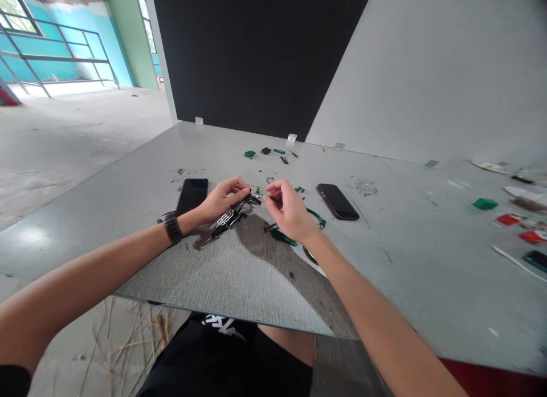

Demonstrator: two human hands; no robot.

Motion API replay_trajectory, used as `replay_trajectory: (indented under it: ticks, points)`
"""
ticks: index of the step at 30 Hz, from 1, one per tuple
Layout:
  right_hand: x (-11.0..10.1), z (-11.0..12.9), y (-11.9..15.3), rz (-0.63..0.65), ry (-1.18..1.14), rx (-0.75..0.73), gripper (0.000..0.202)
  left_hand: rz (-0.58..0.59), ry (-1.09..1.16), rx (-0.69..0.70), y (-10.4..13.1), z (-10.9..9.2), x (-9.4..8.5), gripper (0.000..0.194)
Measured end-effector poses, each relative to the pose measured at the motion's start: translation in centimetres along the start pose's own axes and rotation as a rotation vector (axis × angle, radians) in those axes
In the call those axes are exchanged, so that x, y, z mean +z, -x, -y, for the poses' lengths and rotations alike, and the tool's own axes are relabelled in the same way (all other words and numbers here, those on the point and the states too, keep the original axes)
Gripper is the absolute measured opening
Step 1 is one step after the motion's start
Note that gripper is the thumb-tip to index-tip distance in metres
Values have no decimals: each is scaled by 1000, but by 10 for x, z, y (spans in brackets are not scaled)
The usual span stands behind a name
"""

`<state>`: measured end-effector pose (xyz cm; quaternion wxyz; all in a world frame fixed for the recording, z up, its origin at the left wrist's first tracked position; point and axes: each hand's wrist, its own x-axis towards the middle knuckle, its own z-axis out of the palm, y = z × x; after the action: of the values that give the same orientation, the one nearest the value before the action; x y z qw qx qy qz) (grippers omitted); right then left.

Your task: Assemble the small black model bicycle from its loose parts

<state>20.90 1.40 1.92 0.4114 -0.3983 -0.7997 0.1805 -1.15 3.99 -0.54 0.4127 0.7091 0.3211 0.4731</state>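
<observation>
My left hand (224, 199), wearing a dark wristwatch, is closed on the upper end of a small black and silver model frame (231, 217), which looks like part of a toy bike. The frame slants, its lower end close to the tabletop. Facing it from the right, my right hand (288, 211) pinches a thin dark piece (276, 200) near the frame's upper end; its exact kind is too small to tell. Under and beside my right hand lie a green curved part (317, 217), a dark green part (284, 237) and a dark ring (310, 256), partly hidden by the forearm.
Phones lie left (192, 195) and right (337, 201) of my hands on the grey table (239, 283). Small green and black parts (265, 151) sit further back. Upright black panel (256, 55) behind. At far right are a green piece (485, 204) and red packets (508, 219).
</observation>
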Motion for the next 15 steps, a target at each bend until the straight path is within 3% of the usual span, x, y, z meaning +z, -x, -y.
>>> replay_trajectory:
  ticks: [7, 15]
  points:
    - [1, -2, -2, -44, -60, 55, 18, 2, -1, 7, 0, 0, 1, 24]
    - [1, -1, -1, 50, 40, 0, 13, -13, 4, -4, 1, -4, -1, 25]
